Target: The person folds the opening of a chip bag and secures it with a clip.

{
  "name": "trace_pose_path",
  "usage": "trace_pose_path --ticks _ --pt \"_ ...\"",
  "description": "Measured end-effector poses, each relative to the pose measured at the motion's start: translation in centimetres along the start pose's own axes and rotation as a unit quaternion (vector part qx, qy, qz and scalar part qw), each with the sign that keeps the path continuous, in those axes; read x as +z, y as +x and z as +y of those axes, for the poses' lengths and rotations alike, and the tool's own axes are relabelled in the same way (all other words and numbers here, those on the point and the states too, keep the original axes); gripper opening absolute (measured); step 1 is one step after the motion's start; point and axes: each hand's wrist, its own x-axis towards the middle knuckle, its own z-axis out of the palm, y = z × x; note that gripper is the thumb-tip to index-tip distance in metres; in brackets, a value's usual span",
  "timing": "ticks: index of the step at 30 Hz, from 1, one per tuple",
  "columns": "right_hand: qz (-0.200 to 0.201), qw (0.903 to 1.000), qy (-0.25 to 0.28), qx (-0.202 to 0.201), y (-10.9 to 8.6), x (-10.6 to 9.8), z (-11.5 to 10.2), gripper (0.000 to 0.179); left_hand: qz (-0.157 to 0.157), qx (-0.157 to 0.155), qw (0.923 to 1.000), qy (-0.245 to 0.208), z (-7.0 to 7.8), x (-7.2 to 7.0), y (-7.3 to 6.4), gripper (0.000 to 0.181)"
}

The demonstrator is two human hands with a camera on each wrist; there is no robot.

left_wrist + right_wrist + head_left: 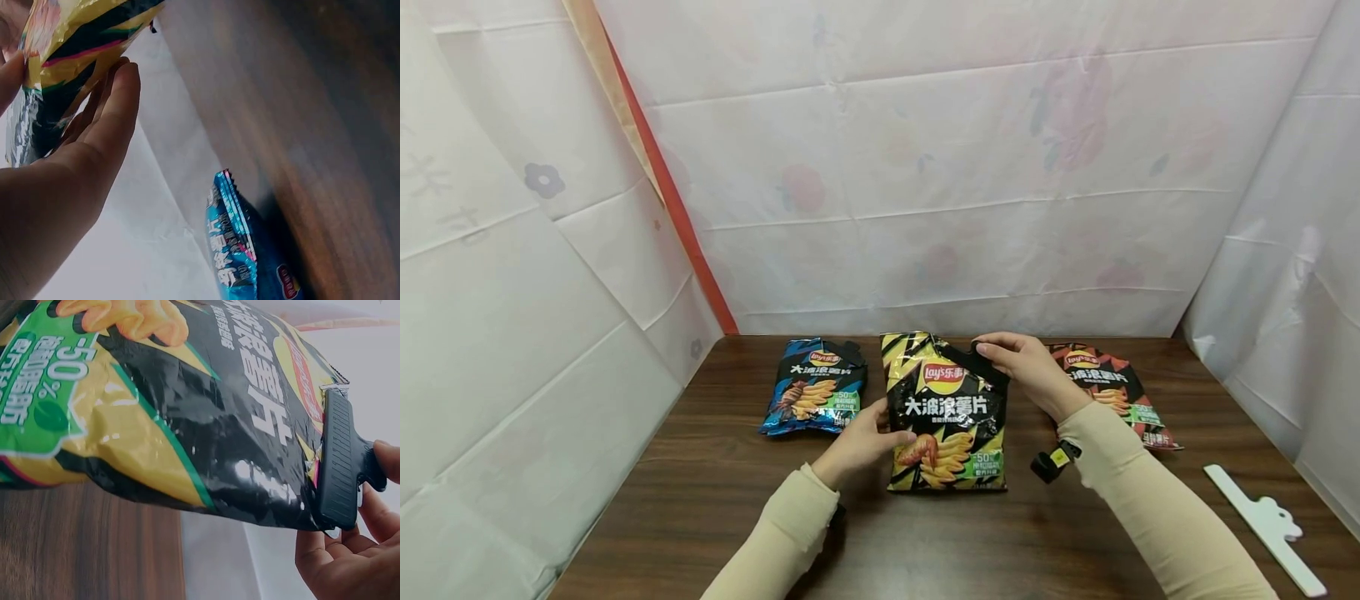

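Observation:
A yellow and black potato chip bag (951, 421) stands upright before me at the middle of the table. My left hand (871, 437) holds its left side, thumb on the front and fingers behind, as the left wrist view shows. At the bag's top right corner sits a black bag clip (339, 462), its ridged bar lying across the edge. My right hand (1030, 371) pinches the clip's handle between thumb and fingers. In the right wrist view, some of those fingers (315, 553) are below the clip, close to the bag's edge.
A blue chip bag (816, 387) with a black clip at its top lies left. On the right is a red chip bag (1093, 375), partly behind my right forearm. A white bag clip (1262, 525) lies near the right edge. Pale curtains (962, 167) enclose the table.

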Motion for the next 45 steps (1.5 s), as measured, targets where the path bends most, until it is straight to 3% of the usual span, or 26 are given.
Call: trace_pose_path --ticks 8,18,29,39,45 --pt "0.014 0.9998 0.008 0.01 0.5 0.1 0.2 0.057 -0.011 0.007 0.9999 0.004 -0.6 0.5 0.3 0.071" --pt "0.029 0.9989 0.022 0.029 0.8 0.0 0.3 0.056 0.0 0.001 0.9999 0.014 -0.7 0.7 0.6 0.08" --pt "0.031 0.9973 0.061 0.027 1.0 -0.3 1.1 0.061 0.007 0.026 0.9984 -0.049 -0.9 1.2 1.1 0.06" --pt "0.031 0.9946 0.095 0.027 0.6 -1.1 2.3 0.07 0.014 0.031 0.9979 -0.054 -0.8 1.3 1.3 0.058" --pt "0.035 0.9932 0.093 0.061 0.0 -0.9 4.2 0.068 0.018 0.036 0.9978 -0.053 -1.0 1.4 1.3 0.055"
